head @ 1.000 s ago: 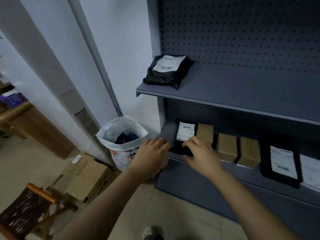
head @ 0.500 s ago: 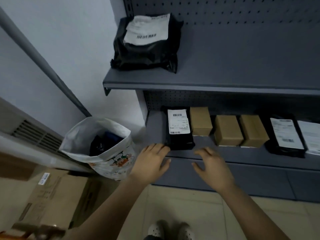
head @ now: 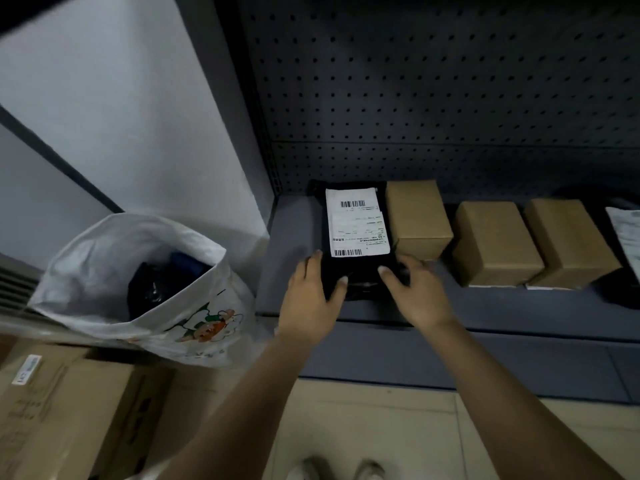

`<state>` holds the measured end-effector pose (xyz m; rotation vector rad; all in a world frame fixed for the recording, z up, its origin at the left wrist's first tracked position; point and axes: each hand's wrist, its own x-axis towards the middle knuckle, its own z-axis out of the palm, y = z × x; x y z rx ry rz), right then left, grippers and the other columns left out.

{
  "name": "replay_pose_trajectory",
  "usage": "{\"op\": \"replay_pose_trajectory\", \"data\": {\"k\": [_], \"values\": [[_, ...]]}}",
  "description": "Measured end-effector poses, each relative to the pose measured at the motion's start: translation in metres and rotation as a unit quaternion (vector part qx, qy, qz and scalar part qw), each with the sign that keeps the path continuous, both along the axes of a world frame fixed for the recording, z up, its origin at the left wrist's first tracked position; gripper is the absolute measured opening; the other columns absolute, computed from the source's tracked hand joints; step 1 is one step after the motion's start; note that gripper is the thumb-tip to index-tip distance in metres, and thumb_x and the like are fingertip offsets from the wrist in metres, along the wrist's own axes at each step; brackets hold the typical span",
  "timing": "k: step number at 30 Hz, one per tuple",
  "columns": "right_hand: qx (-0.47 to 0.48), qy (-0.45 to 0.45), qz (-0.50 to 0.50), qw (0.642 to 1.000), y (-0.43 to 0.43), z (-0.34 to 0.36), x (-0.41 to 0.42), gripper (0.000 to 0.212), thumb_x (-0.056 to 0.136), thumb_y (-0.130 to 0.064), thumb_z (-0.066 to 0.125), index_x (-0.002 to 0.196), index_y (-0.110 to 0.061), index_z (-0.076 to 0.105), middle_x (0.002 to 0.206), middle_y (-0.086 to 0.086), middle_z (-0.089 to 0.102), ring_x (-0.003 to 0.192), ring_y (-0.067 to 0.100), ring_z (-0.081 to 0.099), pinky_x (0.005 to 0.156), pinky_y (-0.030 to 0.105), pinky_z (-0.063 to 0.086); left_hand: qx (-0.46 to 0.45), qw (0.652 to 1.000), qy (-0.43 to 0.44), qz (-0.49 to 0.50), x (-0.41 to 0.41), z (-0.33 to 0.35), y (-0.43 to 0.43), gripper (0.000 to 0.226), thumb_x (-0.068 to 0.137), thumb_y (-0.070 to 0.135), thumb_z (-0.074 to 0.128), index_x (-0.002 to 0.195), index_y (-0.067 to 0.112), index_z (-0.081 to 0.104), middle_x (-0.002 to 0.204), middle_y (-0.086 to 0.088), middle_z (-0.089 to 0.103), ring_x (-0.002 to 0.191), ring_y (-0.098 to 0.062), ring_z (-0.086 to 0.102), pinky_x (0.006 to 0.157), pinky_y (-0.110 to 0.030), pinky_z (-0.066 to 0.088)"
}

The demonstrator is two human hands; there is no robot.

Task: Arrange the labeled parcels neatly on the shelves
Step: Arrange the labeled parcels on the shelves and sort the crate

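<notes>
A black parcel [head: 356, 271] with a white barcode label lies at the left end of the low grey shelf [head: 502, 310]. My left hand [head: 311, 299] grips its near left corner and my right hand [head: 412, 292] grips its near right corner, thumbs on top. Right of it stand three brown cardboard boxes: one [head: 417, 216] against the parcel, a second [head: 495, 240] and a third [head: 568, 240]. Another labelled parcel [head: 627, 233] is cut off at the right edge.
A white printed bag [head: 166, 306] holding dark parcels stands on the floor to the left of the shelf. A large cardboard carton [head: 69, 417] sits in front of it. Dark pegboard [head: 450, 98] backs the shelf. My shoes [head: 336, 471] show on the beige floor.
Both hands have gone forward from the shelf's front edge and closed on the black parcel's near end. The view has dropped, so the upper shelf and its parcel are out of frame.
</notes>
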<state>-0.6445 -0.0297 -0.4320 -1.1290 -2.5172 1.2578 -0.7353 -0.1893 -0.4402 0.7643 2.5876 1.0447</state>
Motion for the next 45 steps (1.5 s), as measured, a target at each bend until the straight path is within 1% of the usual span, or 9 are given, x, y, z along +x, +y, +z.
{"op": "replay_pose_trajectory", "data": {"k": [7,13,18,21,25,29,34,39,45], "values": [[-0.094,0.045,-0.035,0.994,-0.013,-0.013,0.003,0.046,0.097,-0.037,0.056,0.139,-0.018,0.049,0.132,0.0,0.058,0.125,0.017,0.052,0.096,0.024,0.04,0.082,0.991,-0.101,0.018,0.007,-0.024,0.006,0.054,0.097,0.035,0.052,0.148,0.025,0.035,0.138,0.004,0.053,0.128,-0.011,0.047,0.102,-0.027,0.04],[-0.128,0.055,-0.02,0.99,-0.045,-0.015,0.02,0.039,0.093,-0.036,0.062,0.128,-0.022,0.053,0.115,-0.007,0.063,0.107,0.01,0.059,0.078,0.018,0.042,0.102,0.986,-0.134,0.018,0.014,-0.022,-0.034,0.052,0.091,0.043,0.05,0.143,0.034,0.042,0.131,0.017,0.057,0.125,-0.003,0.05,0.103,-0.036,0.045],[-0.167,0.082,0.008,0.982,-0.073,-0.02,0.032,0.039,0.093,-0.03,0.064,0.13,-0.024,0.053,0.119,-0.008,0.064,0.102,0.001,0.062,0.074,0.006,0.046,0.109,0.984,-0.14,0.027,0.015,-0.012,-0.055,0.043,0.099,0.015,0.05,0.139,0.033,0.047,0.125,0.021,0.059,0.12,0.003,0.051,0.098,-0.016,0.044],[-0.181,0.086,0.019,0.979,-0.071,-0.02,0.033,0.033,0.092,-0.031,0.064,0.124,-0.029,0.055,0.119,-0.006,0.065,0.099,-0.001,0.063,0.076,0.009,0.048,0.091,0.988,-0.107,0.061,0.018,-0.014,-0.058,0.049,0.098,0.028,0.053,0.145,0.031,0.038,0.134,0.016,0.05,0.125,0.0,0.047,0.101,-0.023,0.044],[-0.116,0.066,0.008,0.991,-0.046,-0.011,0.021,0.037,0.093,-0.032,0.062,0.128,-0.022,0.055,0.122,-0.006,0.059,0.093,-0.004,0.057,0.074,0.005,0.042,0.022,0.992,-0.014,0.121,0.039,-0.007,-0.048,0.094,0.076,0.073,0.056,0.148,0.018,0.031,0.144,-0.003,0.039,0.131,-0.019,0.037,0.102,-0.035,0.037],[-0.044,0.057,0.042,0.997,-0.014,-0.003,-0.004,0.045,0.094,-0.033,0.062,0.135,-0.02,0.051,0.132,0.001,0.056,0.112,0.013,0.058,0.089,0.022,0.043,-0.034,0.99,0.044,0.127,0.052,-0.009,-0.025,0.119,0.059,0.083,0.057,0.142,0.0,0.038,0.139,-0.021,0.042,0.126,-0.04,0.041,0.101,-0.05,0.039],[0.038,0.05,0.131,0.989,0.012,0.007,-0.044,0.047,0.094,-0.027,0.061,0.139,-0.022,0.047,0.141,0.007,0.047,0.129,0.02,0.046,0.095,0.022,0.037,-0.059,0.994,0.026,0.094,0.038,-0.009,-0.029,0.119,0.056,0.071,0.059,0.145,-0.003,0.031,0.137,-0.022,0.043,0.124,-0.039,0.041,0.102,-0.051,0.039],[0.066,-0.038,0.172,0.982,0.016,0.006,-0.068,0.065,0.095,-0.033,0.06,0.151,-0.017,0.031,0.16,0.009,0.019,0.147,0.023,0.015,0.116,0.038,0.024,-0.094,0.994,-0.047,-0.011,-0.012,0.001,-0.066,0.122,0.068,0.049,0.079,0.155,0.019,-0.001,0.16,0.0,0.003,0.146,-0.022,0.002,0.119,-0.047,0.018],[0.092,-0.044,0.152,0.983,-0.003,0.009,-0.065,0.057,0.092,-0.034,0.064,0.142,-0.014,0.045,0.138,0.015,0.045,0.129,0.031,0.04,0.103,0.033,0.034,-0.146,0.989,-0.019,-0.011,-0.043,0.007,-0.091,0.095,0.085,0.033,0.071,0.156,0.021,0.009,0.162,-0.004,-0.011,0.149,-0.028,-0.002,0.117,-0.044,0.018]]}}
